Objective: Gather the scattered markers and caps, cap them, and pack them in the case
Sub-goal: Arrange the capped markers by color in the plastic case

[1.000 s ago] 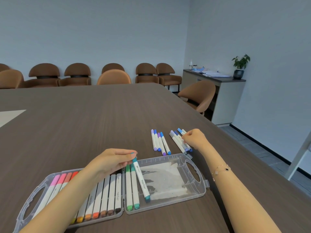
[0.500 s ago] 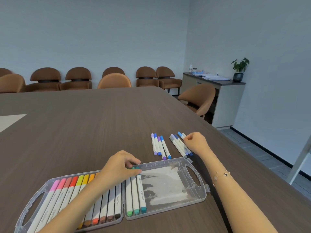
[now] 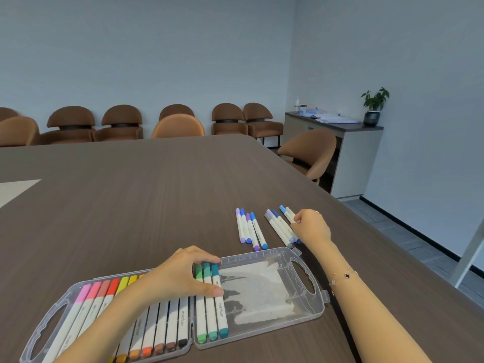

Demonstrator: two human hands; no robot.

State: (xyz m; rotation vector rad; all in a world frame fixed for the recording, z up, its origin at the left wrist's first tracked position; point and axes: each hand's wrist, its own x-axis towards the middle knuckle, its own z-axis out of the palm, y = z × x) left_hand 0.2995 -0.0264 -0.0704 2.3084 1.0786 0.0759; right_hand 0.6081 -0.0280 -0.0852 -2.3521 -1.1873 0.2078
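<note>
A clear plastic marker case point(image 3: 262, 254) lies open near the table's front edge. Its left half holds a row of pink to brown markers point(image 3: 167, 326). Its right half holds two green markers and a teal marker point(image 3: 221, 315). My left hand point(image 3: 178, 279) rests over the tops of these, with its thumb pressing on the teal one. Beyond the case lie several purple and blue markers point(image 3: 248, 229) and a second cluster of blue-grey markers point(image 3: 277, 227). My right hand point(image 3: 311, 226) pinches a light blue marker point(image 3: 288, 213) at the right of that cluster.
The dark wooden table point(image 3: 131, 205) stretches far back. Its right edge runs close past my right arm. A pale sheet point(image 3: 15, 189) lies at the far left. Brown chairs point(image 3: 120, 124) line the back wall, and a sideboard with a plant point(image 3: 374, 106) stands at right.
My left hand lowered the teal marker from a tilt into the case beside the green ones and now presses on it. My right hand stayed at the right cluster, fingers curled on a marker.
</note>
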